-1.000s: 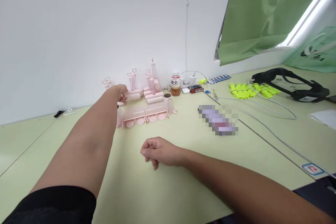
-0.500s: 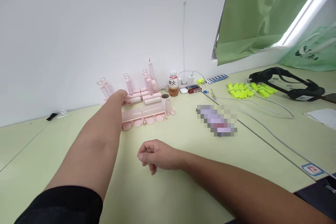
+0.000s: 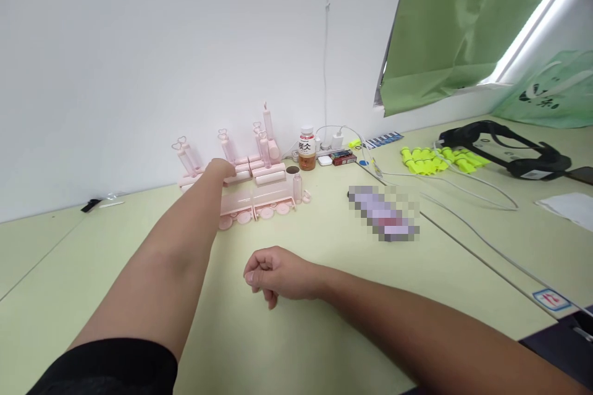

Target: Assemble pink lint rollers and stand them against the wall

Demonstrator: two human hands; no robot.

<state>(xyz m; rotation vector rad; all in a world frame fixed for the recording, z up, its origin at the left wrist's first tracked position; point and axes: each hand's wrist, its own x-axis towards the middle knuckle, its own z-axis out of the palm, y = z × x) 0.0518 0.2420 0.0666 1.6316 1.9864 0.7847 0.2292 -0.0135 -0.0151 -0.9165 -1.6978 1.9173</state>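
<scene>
My left hand (image 3: 222, 168) reaches to the back of the table, at a row of pink plastic parts. Its fingertips are over or against a pink roller-like piece (image 3: 238, 176); the hand and forearm hide most of the fingers, so its grip cannot be made out. Behind it stand clear pink tubes with heart-shaped loops (image 3: 227, 147). In front lie pink trays with round discs (image 3: 274, 208), partly behind my left wrist. My right hand (image 3: 282, 273) rests near the middle of the table, fingers loosely bent and apart, with nothing visible in it.
A labelled bottle (image 3: 306, 149) stands right of the pink parts, by a small upright clear tube (image 3: 297, 189). A blurred purple item (image 3: 382, 213) lies right of my right hand. White cables (image 3: 445, 179), yellow-green pieces (image 3: 421, 160) and a black headset-like frame (image 3: 504, 148) are at right.
My left hand has shifted slightly right along the pink parts, uncovering more of those on the left. My right hand has stayed nearly in place.
</scene>
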